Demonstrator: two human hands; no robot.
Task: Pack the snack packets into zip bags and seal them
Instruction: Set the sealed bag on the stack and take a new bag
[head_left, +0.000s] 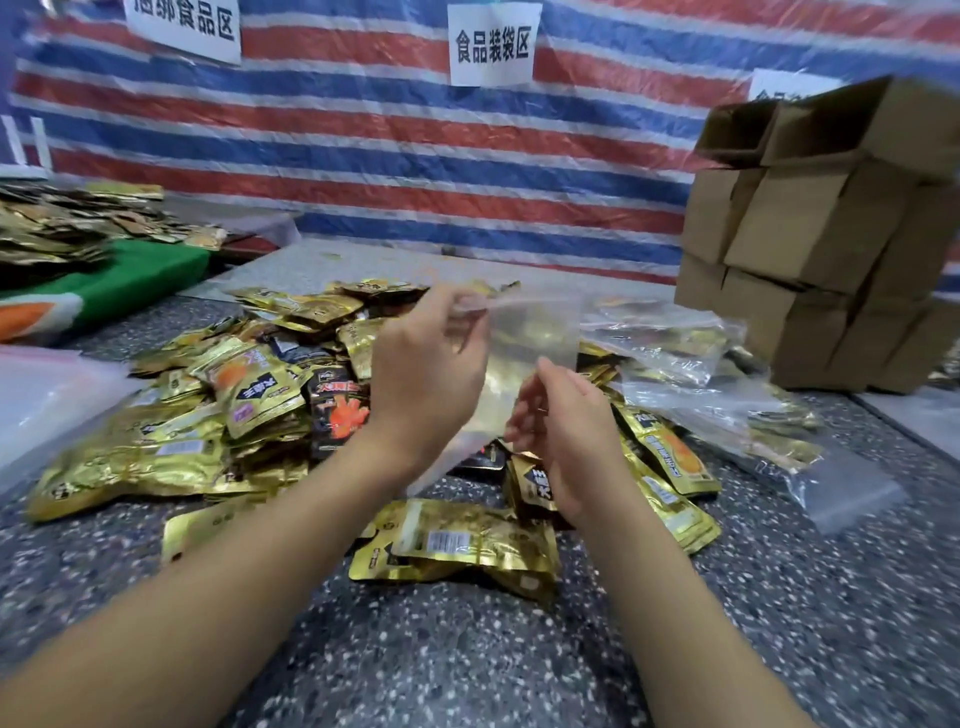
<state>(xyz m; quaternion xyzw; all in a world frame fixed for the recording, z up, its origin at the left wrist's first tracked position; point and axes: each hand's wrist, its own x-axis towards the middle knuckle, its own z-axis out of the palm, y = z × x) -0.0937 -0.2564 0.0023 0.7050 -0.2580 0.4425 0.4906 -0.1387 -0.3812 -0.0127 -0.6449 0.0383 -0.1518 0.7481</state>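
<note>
Striped red, white and blue tarpaulin (363, 156) hangs behind a speckled grey stone surface (467, 665), with white paper signs (493, 44) taped to it.

From the head view, the left hand (423, 374) is raised over the heap of snack packets (249, 395), its fingers curled and pinching the top edge of a clear zip bag (524, 353). The right hand (563, 421), nearer the person and just beside the left, grips the bag's lower side between thumb and fingers. The bag hangs between the two hands, apparently empty, so the step in hand looks like opening its mouth before filling.

To do that well, the person should likely pull the two lips of the zip apart evenly rather than tugging one corner, then keep the mouth held wide by one hand while the other feeds packets in flat, leaving the zip track free of foil edges.

The packets are glossy gold foil pouches, flat and crinkled, some black with orange print. Beyond the right hand lie filled bags (675, 353) of thin, slack, translucent film. Farther right of that hand stands a stack of matte brown cardboard boxes (810, 249), square-edged. Left of the left hand sits a green cloth (130, 275) under more gold packets.
</note>
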